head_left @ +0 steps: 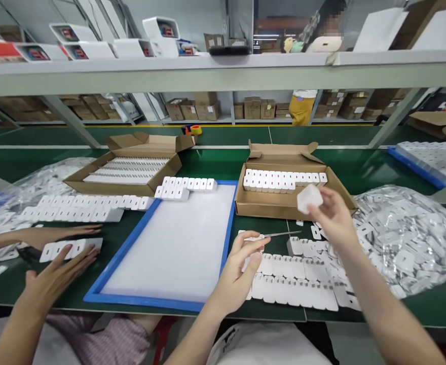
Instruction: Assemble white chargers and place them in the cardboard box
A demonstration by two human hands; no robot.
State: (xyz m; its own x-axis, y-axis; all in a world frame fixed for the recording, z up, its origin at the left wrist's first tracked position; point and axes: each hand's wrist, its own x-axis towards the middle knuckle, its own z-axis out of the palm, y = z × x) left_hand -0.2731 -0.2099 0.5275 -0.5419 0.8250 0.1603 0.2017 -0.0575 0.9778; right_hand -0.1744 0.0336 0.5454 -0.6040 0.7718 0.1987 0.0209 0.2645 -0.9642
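Observation:
My left hand (240, 271) is closed around a pair of metal tweezers (284, 234), whose tips point right. Close behind its fingers is a white part, partly hidden. Raised at the near side of the right carton, my right hand (335, 215) pinches a white plastic housing (309, 198) between thumb and fingers. Below the hands, white housings with metal prongs (293, 289) lie in two rows on the green table. A few loose white covers (316, 232) lie under my right hand.
An open carton (263, 207) holds rows of white housings. A clear bag (409, 243) of small white parts bulges at right. A blue-framed white tray (170, 248) lies left of centre. A co-worker's hands (58, 276) surround housings at left. A shelf (223, 76) crosses above.

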